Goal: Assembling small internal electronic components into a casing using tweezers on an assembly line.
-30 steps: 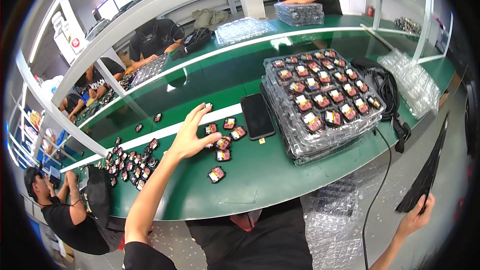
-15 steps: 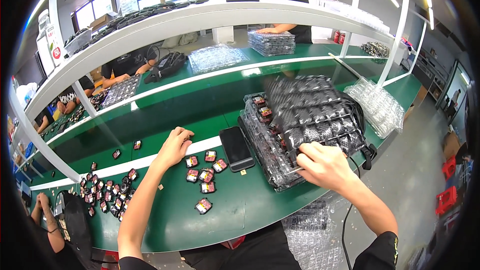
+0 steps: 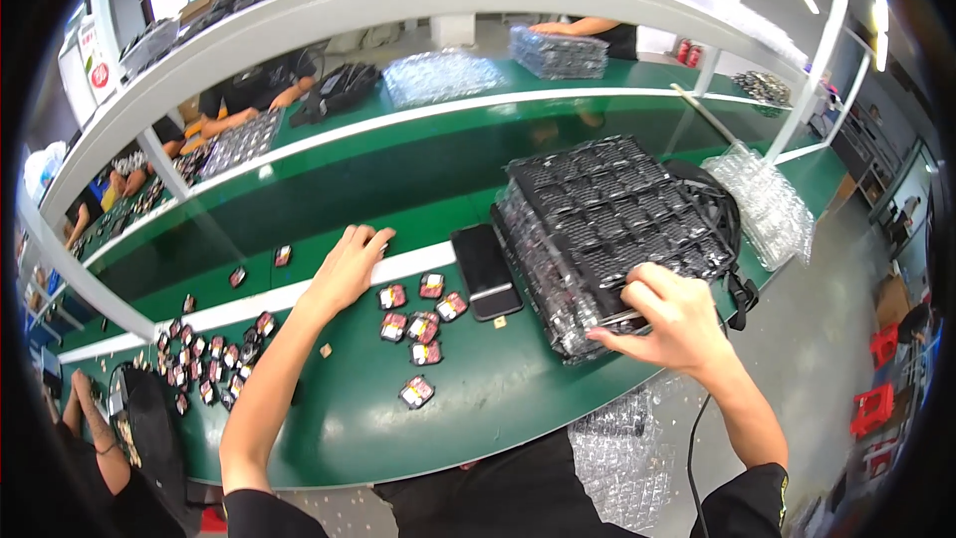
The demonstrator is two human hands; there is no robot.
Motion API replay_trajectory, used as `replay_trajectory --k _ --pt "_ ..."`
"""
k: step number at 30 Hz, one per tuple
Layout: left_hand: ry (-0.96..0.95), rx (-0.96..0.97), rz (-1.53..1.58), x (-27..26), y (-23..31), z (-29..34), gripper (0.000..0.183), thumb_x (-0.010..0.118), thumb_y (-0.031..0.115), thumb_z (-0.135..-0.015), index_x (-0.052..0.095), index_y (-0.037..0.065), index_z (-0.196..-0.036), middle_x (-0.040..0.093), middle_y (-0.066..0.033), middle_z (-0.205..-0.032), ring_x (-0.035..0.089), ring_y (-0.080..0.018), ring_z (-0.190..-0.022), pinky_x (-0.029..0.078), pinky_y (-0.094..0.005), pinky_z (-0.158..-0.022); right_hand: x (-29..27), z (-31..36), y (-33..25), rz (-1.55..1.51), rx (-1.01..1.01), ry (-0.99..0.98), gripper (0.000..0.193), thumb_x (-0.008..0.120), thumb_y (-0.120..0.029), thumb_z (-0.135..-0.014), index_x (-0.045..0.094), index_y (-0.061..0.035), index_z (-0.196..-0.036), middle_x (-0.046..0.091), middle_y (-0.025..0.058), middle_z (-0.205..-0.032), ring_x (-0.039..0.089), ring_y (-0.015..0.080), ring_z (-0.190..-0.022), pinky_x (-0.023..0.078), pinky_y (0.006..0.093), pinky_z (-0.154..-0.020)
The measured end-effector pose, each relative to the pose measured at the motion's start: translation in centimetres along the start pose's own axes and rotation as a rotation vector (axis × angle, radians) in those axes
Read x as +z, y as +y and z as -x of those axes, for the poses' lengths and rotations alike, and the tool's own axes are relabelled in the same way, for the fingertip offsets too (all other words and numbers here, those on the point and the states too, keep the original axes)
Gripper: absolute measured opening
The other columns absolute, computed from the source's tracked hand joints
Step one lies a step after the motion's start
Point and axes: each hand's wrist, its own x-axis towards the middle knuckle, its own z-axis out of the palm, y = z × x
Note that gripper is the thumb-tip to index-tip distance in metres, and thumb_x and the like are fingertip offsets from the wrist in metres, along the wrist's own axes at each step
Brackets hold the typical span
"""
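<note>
A black plastic tray (image 3: 612, 201) with rows of square pockets lies on top of a stack of clear plastic trays (image 3: 543, 274) on the green bench. My right hand (image 3: 677, 317) grips this tray's front edge, fingers curled on top and thumb along the rim. My left hand (image 3: 344, 269) is by the white strip (image 3: 413, 261), its fingers bent together; anything between them is too small to make out. Nearby lie several small black modules with red-and-white labels (image 3: 423, 327). A black phone (image 3: 486, 274) rests between them and the stack.
More modules (image 3: 204, 364) are heaped at the left. A black bag (image 3: 702, 189) sits behind the stack, with clear trays (image 3: 767, 204) to its right. A white shelf frame (image 3: 478, 5) spans the bench. Other people work across it and at the left.
The black tray, tilted and raised half a second ago, has come down flat onto the stack and covers the modules that showed in it. My left hand stays by the white strip.
</note>
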Motion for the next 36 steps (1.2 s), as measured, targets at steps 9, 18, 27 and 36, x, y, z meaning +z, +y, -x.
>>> replay_trajectory --k 9,18,27,36 --pt "-0.166 -0.023 -0.269 -5.7 0.3 7.7 0.056 0.074 0.029 -0.103 0.061 0.006 -0.152 0.056 -0.0240 -0.156 0.057 -0.0419 -0.143 0.052 -0.0530 -0.116 -1.6 0.1 -0.5 -0.151 0.170 -0.052 0.068 0.106 -0.052 -0.061 0.073 -0.0042 -0.097 0.066 0.0067 -0.097 0.068 0.0234 -0.072 0.054 0.0357 -0.061" --pt "-0.055 -0.007 0.241 0.7 9.0 1.1 0.110 0.080 0.078 -0.085 0.055 0.001 -0.161 0.053 -0.0261 -0.162 0.051 -0.0440 -0.151 0.039 -0.0567 -0.127 -1.8 -0.1 -0.9 -0.253 0.244 -0.036 0.064 0.107 -0.045 -0.061 0.072 -0.0027 -0.094 0.066 0.0099 -0.096 0.068 0.0247 -0.077 0.054 0.0358 -0.066" --pt "-0.061 0.046 0.296 2.1 10.0 -0.1 0.044 0.083 0.035 -0.085 0.067 0.006 -0.113 0.062 -0.0161 -0.116 0.063 -0.0372 -0.112 0.054 -0.0493 -0.096 -2.0 -0.8 -1.2 -0.276 0.314 0.017 0.059 0.108 -0.040 -0.062 0.074 -0.0036 -0.093 0.066 0.0078 -0.094 0.067 0.0222 -0.076 0.053 0.0340 -0.064" --pt "-0.114 0.067 0.297 1.7 10.9 0.4 0.031 0.075 0.024 -0.096 0.064 0.008 -0.120 0.078 -0.0140 -0.084 0.075 -0.0362 -0.071 0.055 -0.0508 -0.063 -1.5 -1.1 -0.3 -0.225 0.265 0.055 0.054 0.106 -0.048 -0.068 0.075 -0.0082 -0.088 0.066 0.0038 -0.091 0.069 0.0194 -0.068 0.056 0.0328 -0.058"
